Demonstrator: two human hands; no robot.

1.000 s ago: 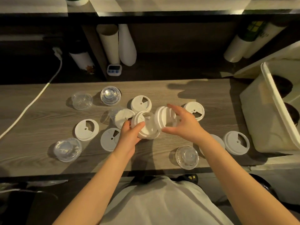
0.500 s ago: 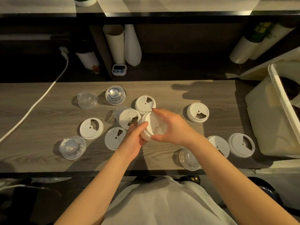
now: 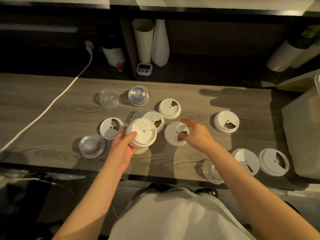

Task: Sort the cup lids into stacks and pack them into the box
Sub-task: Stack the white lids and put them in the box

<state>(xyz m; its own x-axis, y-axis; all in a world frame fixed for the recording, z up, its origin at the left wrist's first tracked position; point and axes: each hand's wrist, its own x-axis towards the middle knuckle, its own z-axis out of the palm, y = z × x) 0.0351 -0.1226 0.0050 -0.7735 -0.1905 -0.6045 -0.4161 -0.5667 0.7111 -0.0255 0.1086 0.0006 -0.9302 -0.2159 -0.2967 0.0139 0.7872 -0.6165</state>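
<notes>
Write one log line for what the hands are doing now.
left hand: holds white lid stack | right hand: fingers on white lid lying on table | box: at right

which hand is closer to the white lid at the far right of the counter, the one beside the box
Right. The right hand is over a white lid mid-counter, well left of the far-right lid. The left hand, holding a lid stack, is farther left still.

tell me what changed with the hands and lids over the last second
The right hand let go of the white lid stack and moved right, onto a single white lid on the table. The left hand keeps its grip on the stack. The other lids stayed put.
</notes>
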